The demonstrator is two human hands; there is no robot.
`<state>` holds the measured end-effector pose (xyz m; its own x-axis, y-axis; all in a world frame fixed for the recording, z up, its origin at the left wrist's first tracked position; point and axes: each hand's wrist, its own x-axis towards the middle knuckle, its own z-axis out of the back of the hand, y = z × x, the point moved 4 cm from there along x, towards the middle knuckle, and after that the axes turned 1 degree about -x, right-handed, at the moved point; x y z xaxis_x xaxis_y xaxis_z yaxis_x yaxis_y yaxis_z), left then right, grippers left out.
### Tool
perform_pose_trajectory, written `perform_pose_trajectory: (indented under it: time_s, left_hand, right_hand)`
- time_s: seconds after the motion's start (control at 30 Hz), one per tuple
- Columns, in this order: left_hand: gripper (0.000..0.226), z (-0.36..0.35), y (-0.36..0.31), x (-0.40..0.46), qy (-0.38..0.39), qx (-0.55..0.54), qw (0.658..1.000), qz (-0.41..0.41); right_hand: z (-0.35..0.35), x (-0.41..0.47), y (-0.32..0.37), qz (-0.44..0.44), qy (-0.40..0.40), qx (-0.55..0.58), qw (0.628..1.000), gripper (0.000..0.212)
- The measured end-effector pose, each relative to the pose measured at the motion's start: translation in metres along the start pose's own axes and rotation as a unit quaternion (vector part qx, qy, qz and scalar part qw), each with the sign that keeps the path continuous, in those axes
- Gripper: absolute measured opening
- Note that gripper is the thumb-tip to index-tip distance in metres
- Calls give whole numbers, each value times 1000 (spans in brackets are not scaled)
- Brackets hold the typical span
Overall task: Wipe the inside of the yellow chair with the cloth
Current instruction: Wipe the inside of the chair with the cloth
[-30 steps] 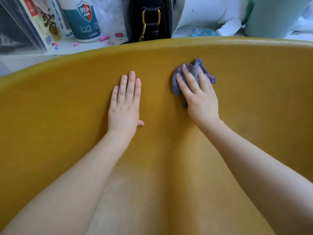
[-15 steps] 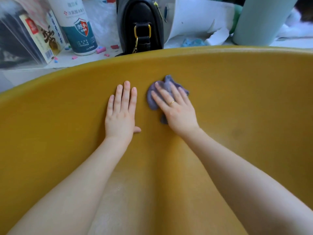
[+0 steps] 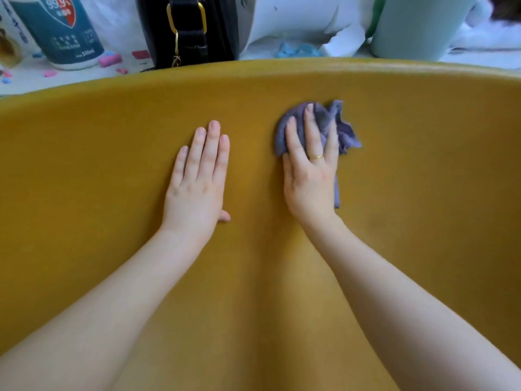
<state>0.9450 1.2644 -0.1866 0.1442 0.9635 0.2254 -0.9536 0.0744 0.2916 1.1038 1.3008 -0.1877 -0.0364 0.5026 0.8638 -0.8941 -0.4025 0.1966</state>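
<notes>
Inside the curved shell of the yellow chair [image 3: 112, 170], seen from the head camera looking down, both bare forearms reach forward onto the inner wall. The left hand [image 3: 197, 182] lies flat against the yellow wall, fingers straight and close together, thumb tucked out to the side near the wrist; it holds nothing. Just to its right, with a strip of bare yellow between them, the right hand [image 3: 310, 176] presses the cloth [image 3: 342, 128] against the wall. Its fingers are stretched out and slightly spread over the fabric rather than curled round it, and a thin gold ring [image 3: 317, 158] sits on one finger. The cloth is purple-blue and bunched; it pokes out above the fingertips and to the right of the hand, and a narrow fold shows again below the little-finger side of the palm. It lies high on the chair's inner wall, not far under the rim.

Beyond the rim, on the white surface [image 3: 28, 83] behind the chair, stands a white and teal bottle [image 3: 64, 32] printed with "99.9" at the upper left, with small pink and blue bits [image 3: 110, 59] scattered round its base. A black bag [image 3: 191, 26] with a gold buckle stands beside it, close to the chair's rim. Further right there is torn white paper [image 3: 310, 21], a scrap of something blue [image 3: 298, 50], and a pale green cylinder [image 3: 417, 26] at the upper right
</notes>
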Motion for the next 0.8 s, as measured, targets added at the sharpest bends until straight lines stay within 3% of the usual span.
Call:
perform_pose_trajectory:
  time_s: [0.1,0.2,0.33,0.43,0.6,0.7,0.8]
  left_hand:
    - [137,6,-1,-1,-2,-10,1000,2]
    - [133,12,-4,-4,18,-5,1000,17]
    - [129,25,-25,-7,15,-70,996,55]
    - [130,37,-57,4,-30,-87,996,16]
    - [139,20,-86,23,-37,-44,998,-24]
    - [148,18,-85,27,-69,-20,997,7]
    - [141,19,-87,25,-48,-31,998,-7]
  right_hand:
    - [-9,-17,29,102,66,14,992,41]
    - [3,-3,6,225,135,-34,964,49]
    - [51,32,-71,125,104,-138,977,56]
    - [77,34,-107,47,59,-182,980,46]
    - [52,16,-89,11,-19,-113,993,43]
    - [28,-22,-58,87,59,-51,993,39]
    - [28,-39,-50,148,144,-52,977,40]
